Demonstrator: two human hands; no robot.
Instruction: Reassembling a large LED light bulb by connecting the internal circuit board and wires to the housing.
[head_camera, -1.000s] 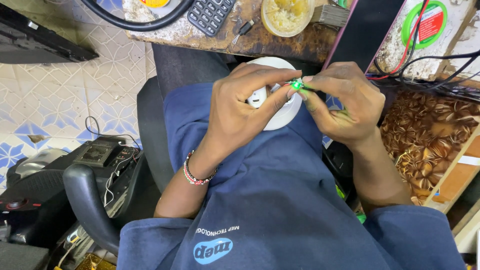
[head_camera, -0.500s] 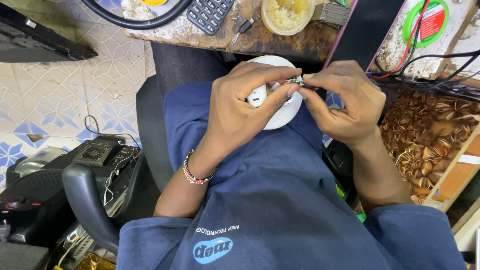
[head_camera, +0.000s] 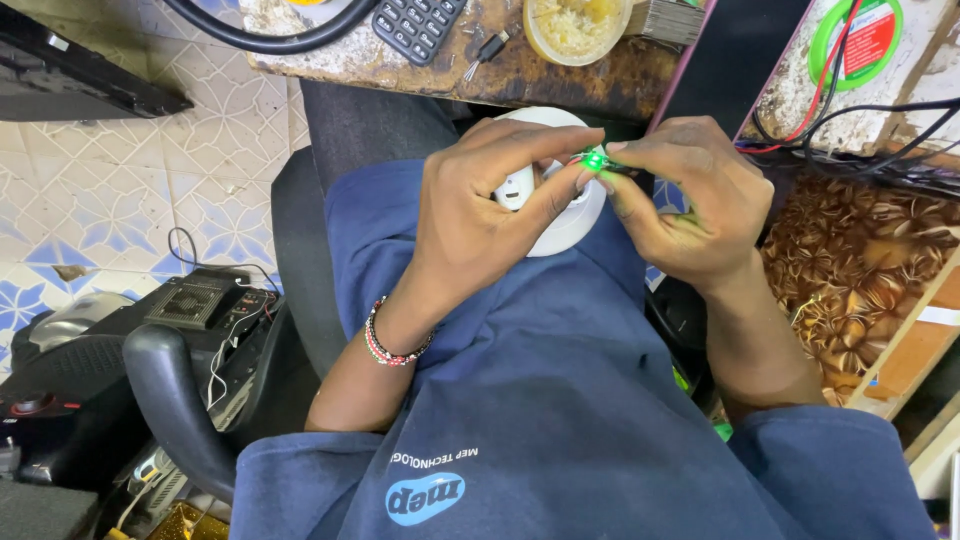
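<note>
We cradle the round white device (head_camera: 560, 215) in our lap just below the worn workbench (head_camera: 520, 70), left hand (head_camera: 480, 215) curled round it to steady it, while our right hand (head_camera: 690, 205) pinches a small green part (head_camera: 596, 160) against its upper edge.

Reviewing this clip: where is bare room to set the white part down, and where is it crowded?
Free: the blue lap below both hands, and the tiled floor between bench and black console. Crowded: the wooden bench edge with keypad and paste tub; the tray of copper coils beside the right hand.
</note>
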